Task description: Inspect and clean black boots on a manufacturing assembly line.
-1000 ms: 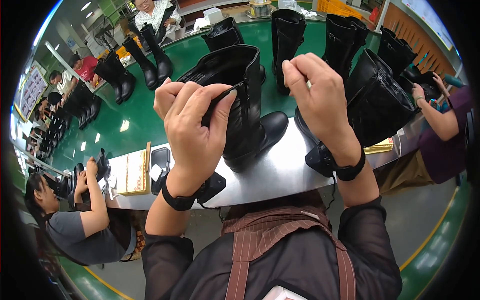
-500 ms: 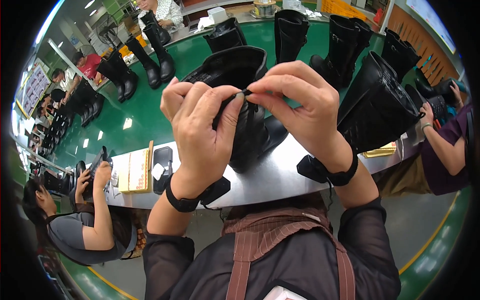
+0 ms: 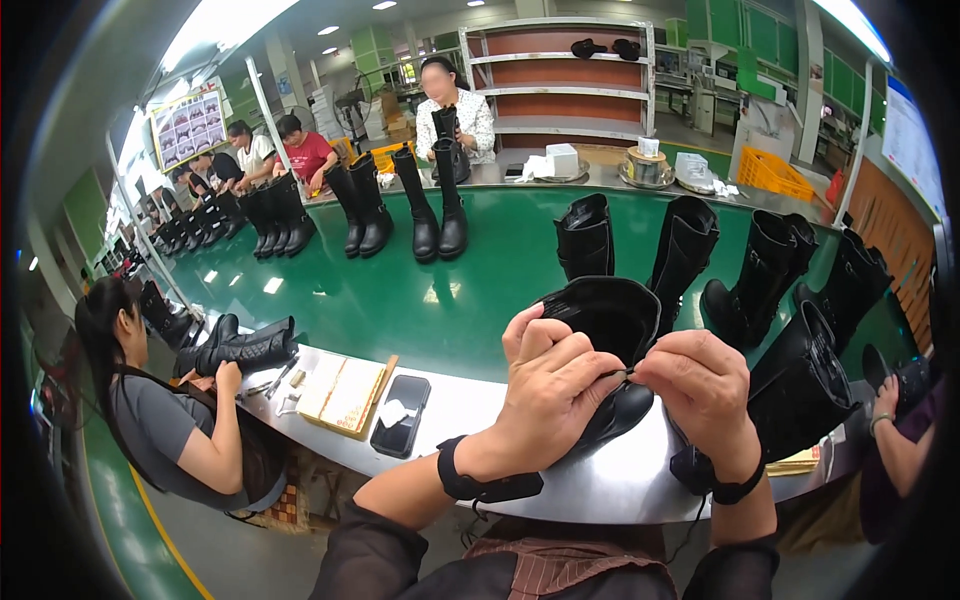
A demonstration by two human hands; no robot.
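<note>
A tall black boot (image 3: 605, 320) stands on the steel counter (image 3: 600, 480) right in front of me, its open top toward me. My left hand (image 3: 550, 390) and my right hand (image 3: 705, 390) meet at the near rim of the boot's shaft, both pinching a thin black strip or thread (image 3: 625, 373) between the fingertips. Both wrists wear black bands. Beside my right hand stands another black boot (image 3: 810, 385).
Several black boots stand on the green conveyor belt (image 3: 400, 290). A black phone (image 3: 402, 415) and a wooden tray of papers (image 3: 342, 392) lie on the counter to my left. Workers sit at left, right and across the belt. A shelf (image 3: 570, 75) stands behind.
My head has lifted, so the view now takes in the far belt and the workers. My hands have dropped lower in the picture and stay pinched together at the boot's rim.
</note>
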